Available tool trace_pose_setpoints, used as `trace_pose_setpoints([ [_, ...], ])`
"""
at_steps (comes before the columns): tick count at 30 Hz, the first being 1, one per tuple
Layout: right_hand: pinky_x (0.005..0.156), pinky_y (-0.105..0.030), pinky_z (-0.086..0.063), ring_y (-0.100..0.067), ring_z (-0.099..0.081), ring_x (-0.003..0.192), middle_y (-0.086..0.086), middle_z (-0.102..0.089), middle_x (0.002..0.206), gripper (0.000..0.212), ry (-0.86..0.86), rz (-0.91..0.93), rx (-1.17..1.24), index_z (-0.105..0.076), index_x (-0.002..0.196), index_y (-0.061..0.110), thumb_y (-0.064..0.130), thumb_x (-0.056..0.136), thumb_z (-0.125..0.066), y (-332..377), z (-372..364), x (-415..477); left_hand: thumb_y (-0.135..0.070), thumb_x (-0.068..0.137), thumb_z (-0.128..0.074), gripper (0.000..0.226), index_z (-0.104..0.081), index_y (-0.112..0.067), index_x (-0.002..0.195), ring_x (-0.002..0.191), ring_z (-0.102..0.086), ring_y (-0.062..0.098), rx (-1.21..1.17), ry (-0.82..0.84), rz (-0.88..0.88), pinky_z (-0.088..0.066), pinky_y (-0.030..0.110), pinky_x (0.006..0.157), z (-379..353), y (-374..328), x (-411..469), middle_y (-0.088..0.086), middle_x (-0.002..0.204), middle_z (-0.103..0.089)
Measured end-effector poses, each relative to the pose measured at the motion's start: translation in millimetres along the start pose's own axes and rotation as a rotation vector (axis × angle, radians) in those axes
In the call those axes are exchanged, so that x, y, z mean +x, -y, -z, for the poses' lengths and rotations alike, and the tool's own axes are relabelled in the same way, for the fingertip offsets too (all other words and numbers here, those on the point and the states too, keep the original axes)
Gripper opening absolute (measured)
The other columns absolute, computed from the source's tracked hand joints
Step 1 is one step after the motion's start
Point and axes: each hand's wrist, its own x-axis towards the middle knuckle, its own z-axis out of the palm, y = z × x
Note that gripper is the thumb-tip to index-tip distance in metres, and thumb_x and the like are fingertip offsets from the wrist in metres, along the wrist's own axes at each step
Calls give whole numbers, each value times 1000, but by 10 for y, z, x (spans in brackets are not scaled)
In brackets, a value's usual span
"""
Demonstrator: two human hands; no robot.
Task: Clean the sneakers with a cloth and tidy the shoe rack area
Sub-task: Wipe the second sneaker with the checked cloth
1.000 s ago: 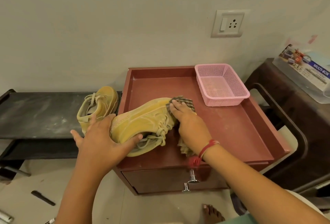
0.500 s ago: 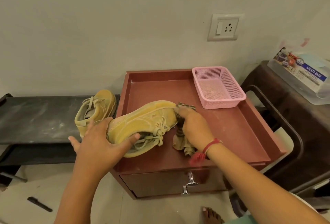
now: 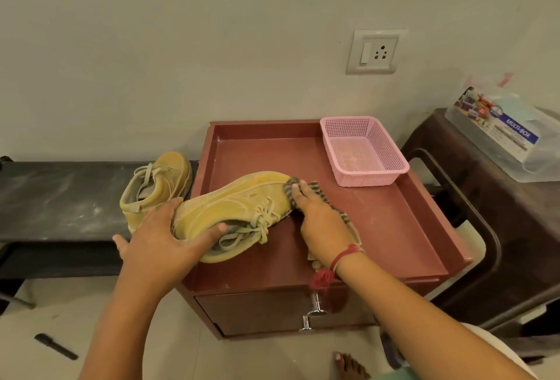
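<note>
A reddish-brown cabinet (image 3: 378,222) stands against the wall, and its tray-like tabletop holds the work. A yellow sneaker (image 3: 230,206) lies on its side across the front left part of that tabletop, with its heel hanging past the cabinet's left edge and its toe pointing toward the cabinet's back right. The left hand (image 3: 160,246) has a wide grip on the heel end, the fingers spread round the back and the thumb pressed at the shoe's opening beside the loose laces. The right hand (image 3: 321,222) lies fairly flat on a striped cloth (image 3: 289,188) near the middle of the tabletop. Its fingers press the cloth against the sneaker's toe in a loose, mostly open grip. The thumb is hidden, so I cannot tell whether it pinches the fabric. The rest of the cloth trails under the palm toward the cabinet's front edge. A red thread bracelet (image 3: 345,253) circles that wrist.

The second sneaker (image 3: 157,185) sits upright on a dusty black shoe rack (image 3: 60,197) just left of the cabinet, touching its side. A pink basket (image 3: 369,181) rests in the cabinet's back right corner. Two metal knobs (image 3: 316,308) show on the cabinet's front. To the cabinet's right, a dark stand (image 3: 485,213) carries a clear plastic box (image 3: 509,140). A wall socket (image 3: 375,52) is above the cabinet. On the floor left of the cabinet lies a black marker (image 3: 56,346).
</note>
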Motion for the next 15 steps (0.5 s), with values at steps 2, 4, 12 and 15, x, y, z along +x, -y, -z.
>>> trace_pose_setpoints([
  [2, 109, -22, -19, -19, -29, 137, 0, -22, 154, 65, -99, -65, 93, -33, 143, 18, -7, 84, -37, 52, 27, -28, -95, 40, -37, 120, -41, -30, 141, 130, -42, 28, -21, 13, 3, -1, 64, 113, 9, 6, -10, -3, 140, -49],
  [4, 109, -17, -16, -13, -26, 138, 1, -26, 152, 64, -172, 48, 183, -35, 142, 18, -8, 84, -37, 152, 27, -78, -95, 39, -39, 120, -38, -33, 142, 132, -41, 28, -45, 34, 11, 0, 64, 113, 23, 17, -14, -4, 142, -47],
  [12, 114, -28, -15, -24, -9, 144, -1, -3, 157, 72, 0, 219, -296, -7, 149, 15, -8, 87, -37, 31, -38, -93, -96, 36, -49, 117, -36, -41, 139, 127, -45, 28, -146, 77, 30, -25, 64, 109, -3, 98, -14, -3, 139, -49],
  [15, 112, -24, -14, -20, -16, 142, -1, -12, 156, 63, -27, 34, -114, -21, 147, 17, -3, 89, -35, -39, 85, -55, -93, 38, -46, 117, -35, -40, 142, 132, -41, 29, -128, 63, 45, -10, 64, 113, 3, 60, -29, -2, 141, -48],
])
